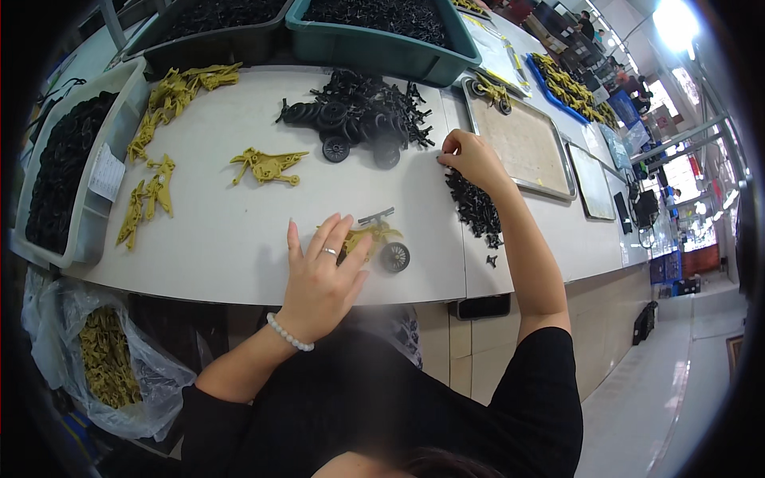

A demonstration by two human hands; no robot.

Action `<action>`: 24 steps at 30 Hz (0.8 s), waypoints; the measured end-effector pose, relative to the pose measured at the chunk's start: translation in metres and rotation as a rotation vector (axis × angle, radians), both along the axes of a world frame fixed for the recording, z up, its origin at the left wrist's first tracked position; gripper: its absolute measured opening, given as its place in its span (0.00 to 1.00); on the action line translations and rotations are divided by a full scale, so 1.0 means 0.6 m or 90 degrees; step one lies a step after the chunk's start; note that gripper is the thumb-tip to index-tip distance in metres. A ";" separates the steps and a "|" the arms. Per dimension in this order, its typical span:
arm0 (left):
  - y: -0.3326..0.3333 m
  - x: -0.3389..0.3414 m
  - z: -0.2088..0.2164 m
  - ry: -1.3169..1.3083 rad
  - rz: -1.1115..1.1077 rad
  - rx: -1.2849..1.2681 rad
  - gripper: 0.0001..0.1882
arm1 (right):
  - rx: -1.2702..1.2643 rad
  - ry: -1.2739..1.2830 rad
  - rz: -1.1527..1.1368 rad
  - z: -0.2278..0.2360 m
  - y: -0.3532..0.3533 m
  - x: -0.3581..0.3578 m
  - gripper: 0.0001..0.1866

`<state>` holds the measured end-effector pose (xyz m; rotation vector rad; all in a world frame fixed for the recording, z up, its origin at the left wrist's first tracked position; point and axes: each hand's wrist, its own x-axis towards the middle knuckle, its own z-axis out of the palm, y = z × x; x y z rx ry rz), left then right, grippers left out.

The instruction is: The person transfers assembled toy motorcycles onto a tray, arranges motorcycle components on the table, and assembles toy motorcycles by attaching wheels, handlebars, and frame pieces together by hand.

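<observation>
My left hand (320, 275), with a ring and a beaded bracelet, is spread over the left end of a yellow toy motorbike body (382, 233) near the table's front edge. Its fingers lie apart and cover part of the body; whether they press on it I cannot tell. A black spoked wheel (395, 256) sits at the body's right end, and a dark bar (376, 215) shows behind it. My right hand (473, 162) is closed in a pinch at the far end of a pile of small black parts (472, 209). What its fingertips hold is too small to name.
Black wheels and forked parts (358, 115) are heaped at the back. More yellow bodies (267, 166) lie to the left. A white bin (123, 111), a green bin (382, 44) and a metal tray (526, 143) surround the workspace. A plastic bag (56, 342) of yellow parts stands below left.
</observation>
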<state>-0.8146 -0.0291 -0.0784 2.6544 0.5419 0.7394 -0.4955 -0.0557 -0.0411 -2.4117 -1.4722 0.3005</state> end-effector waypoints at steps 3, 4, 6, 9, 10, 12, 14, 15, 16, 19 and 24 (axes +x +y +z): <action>0.004 0.004 -0.010 0.022 -0.003 0.020 0.20 | 0.172 0.084 0.004 -0.009 -0.023 -0.039 0.09; 0.005 0.004 -0.009 0.018 -0.008 0.023 0.20 | 0.229 0.259 -0.027 -0.009 -0.033 -0.054 0.09; 0.001 0.003 -0.010 0.048 0.000 0.037 0.17 | 0.299 0.481 -0.032 0.002 -0.062 -0.090 0.15; -0.005 0.005 -0.014 0.037 0.022 0.052 0.16 | 0.377 0.719 -0.044 -0.008 -0.093 -0.121 0.17; -0.004 0.008 -0.014 0.035 0.019 0.053 0.16 | 0.386 0.766 -0.058 -0.008 -0.097 -0.130 0.16; -0.009 0.007 -0.013 0.041 0.031 0.046 0.16 | 0.376 0.778 -0.078 -0.006 -0.109 -0.149 0.16; -0.009 0.009 -0.012 0.043 0.036 0.051 0.16 | 0.343 0.772 -0.122 -0.001 -0.119 -0.168 0.12; -0.009 0.010 -0.012 0.042 0.040 0.059 0.16 | 0.334 0.779 -0.122 -0.009 -0.126 -0.170 0.12; -0.009 0.011 -0.013 0.049 0.045 0.053 0.16 | 0.378 0.714 -0.088 -0.020 -0.136 -0.169 0.10; -0.011 0.019 -0.018 0.025 0.059 0.079 0.16 | 0.384 0.406 -0.084 -0.037 -0.169 -0.173 0.05; -0.011 0.025 -0.028 0.005 0.073 0.100 0.16 | 0.259 -0.022 -0.013 -0.055 -0.189 -0.193 0.07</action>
